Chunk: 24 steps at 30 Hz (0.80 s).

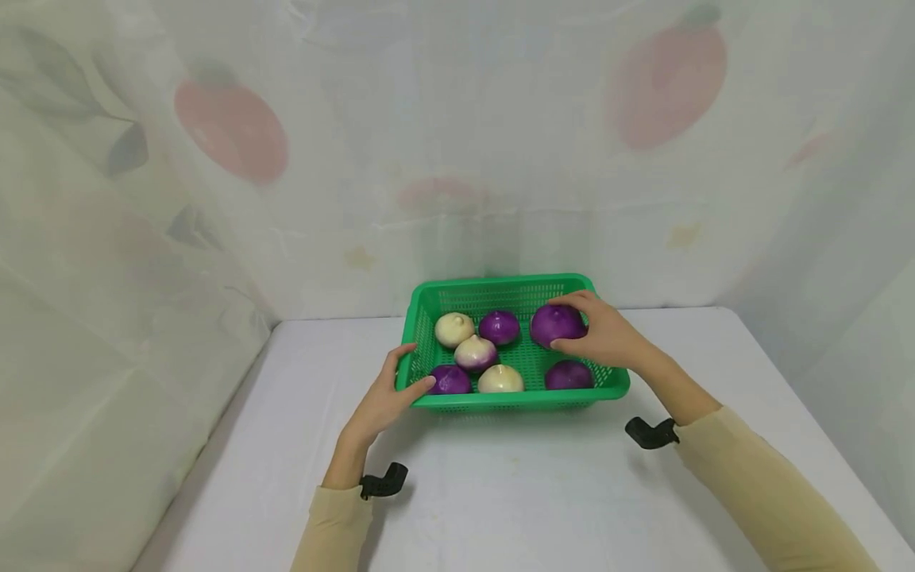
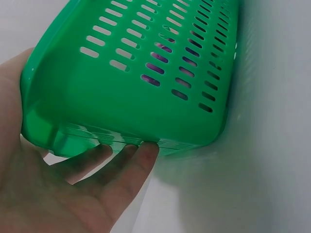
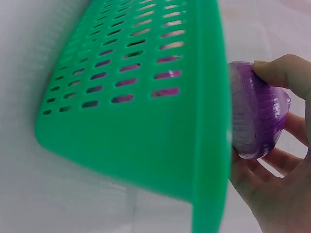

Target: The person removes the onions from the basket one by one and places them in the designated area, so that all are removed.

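A green perforated plastic basket (image 1: 515,400) stands on the white table with several onions in it. My left hand (image 1: 379,403) holds its left front corner, the thumb over the rim and the fingers (image 2: 141,165) against the outer wall in the left wrist view. With thumb and fingers spread around it, my right hand (image 1: 606,338) grips a large purple onion (image 1: 554,324) over the basket's right part. In the right wrist view, this purple onion (image 3: 260,114) shows above the rim. Below it in the basket lies a dark purple onion (image 1: 569,375).
Toward the basket's left lie a white onion (image 1: 453,329), a white-and-purple onion (image 1: 475,354), a purple onion (image 1: 499,326), another purple onion (image 1: 450,380) and a pale onion (image 1: 501,380) near the front wall. A printed white curtain (image 1: 457,119) hangs behind the table (image 1: 500,500).
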Each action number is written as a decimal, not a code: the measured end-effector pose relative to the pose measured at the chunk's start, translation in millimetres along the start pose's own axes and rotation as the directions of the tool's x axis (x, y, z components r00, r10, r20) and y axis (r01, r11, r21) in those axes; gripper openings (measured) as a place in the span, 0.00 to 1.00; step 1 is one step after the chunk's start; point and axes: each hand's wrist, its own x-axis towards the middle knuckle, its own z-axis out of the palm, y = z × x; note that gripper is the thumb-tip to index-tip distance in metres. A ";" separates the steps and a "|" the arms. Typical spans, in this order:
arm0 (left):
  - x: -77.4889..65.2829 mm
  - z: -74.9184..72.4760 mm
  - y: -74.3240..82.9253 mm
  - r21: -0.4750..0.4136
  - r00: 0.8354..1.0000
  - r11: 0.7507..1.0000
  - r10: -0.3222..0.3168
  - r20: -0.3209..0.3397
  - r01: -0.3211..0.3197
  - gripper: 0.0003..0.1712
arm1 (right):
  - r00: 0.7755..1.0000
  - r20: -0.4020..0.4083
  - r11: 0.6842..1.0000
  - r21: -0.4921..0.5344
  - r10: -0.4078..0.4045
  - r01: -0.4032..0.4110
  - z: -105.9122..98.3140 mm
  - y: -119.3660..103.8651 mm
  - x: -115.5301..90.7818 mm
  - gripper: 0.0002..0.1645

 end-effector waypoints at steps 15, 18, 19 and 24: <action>0.6 0.6 -0.4 -0.019 1.000 1.000 0.012 0.011 -0.012 0.41 | 0.984 -0.149 0.991 0.109 0.093 -0.077 -33.7 6.7 -30.9 0.40; 1.0 0.4 -0.9 -0.023 1.000 1.000 0.019 0.013 -0.018 0.42 | 0.975 -0.194 0.990 0.111 0.105 -0.085 -41.5 11.4 -35.0 0.42; 1.3 0.3 -1.0 -0.027 1.000 1.000 0.017 0.011 -0.017 0.42 | 0.972 -0.210 0.990 0.106 0.109 -0.088 -43.8 14.0 -35.7 0.42; 3.0 0.2 -3.1 -0.032 1.000 0.999 0.016 0.006 -0.016 0.42 | 0.947 -0.280 0.987 0.088 0.154 -0.135 -51.7 30.7 -36.0 0.44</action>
